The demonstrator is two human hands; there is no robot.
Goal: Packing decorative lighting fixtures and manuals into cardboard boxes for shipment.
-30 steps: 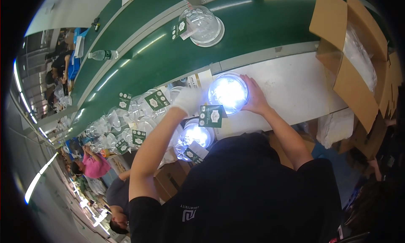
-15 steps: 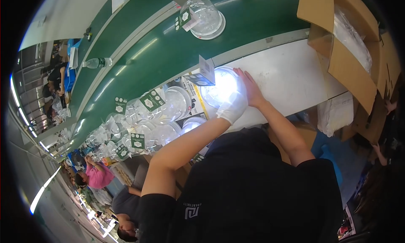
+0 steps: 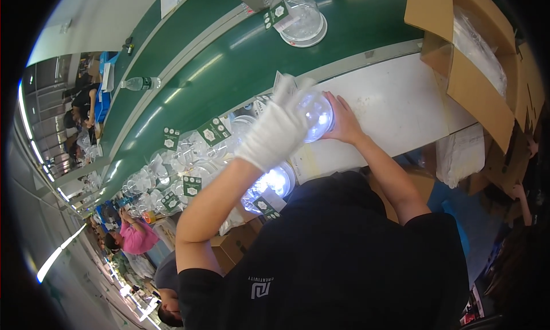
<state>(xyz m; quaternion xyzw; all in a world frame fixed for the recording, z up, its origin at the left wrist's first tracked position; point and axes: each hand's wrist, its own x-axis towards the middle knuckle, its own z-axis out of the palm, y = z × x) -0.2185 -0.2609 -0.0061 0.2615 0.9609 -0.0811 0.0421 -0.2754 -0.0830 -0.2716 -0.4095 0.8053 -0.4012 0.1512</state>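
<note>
A clear plastic dome lamp (image 3: 316,119) glows on the white worktop in front of me. My right hand (image 3: 344,122), bare, curves its fingers round the right side of this lamp. On the lamp's left is my left hand (image 3: 278,126) in a white glove, its fingers smeared by motion beside a small folded card (image 3: 279,81). The glove hides part of the lamp and whatever the fingers may touch. Another lit dome lamp (image 3: 275,181), with a green tag (image 3: 267,208), sits closer to my body under my left forearm.
Several unlit clear domes (image 3: 197,149) with green tags crowd the bench at left. Beyond runs a green conveyor belt (image 3: 229,58) carrying a tagged dome (image 3: 302,23) and a plastic bottle (image 3: 141,83). At right stands an open cardboard box (image 3: 478,89). Other people (image 3: 137,238) work at far left.
My left hand has come off the lit lamp's near side and moved up and left. The lamp's glare has dimmed. The dome on the belt has shifted a little right.
</note>
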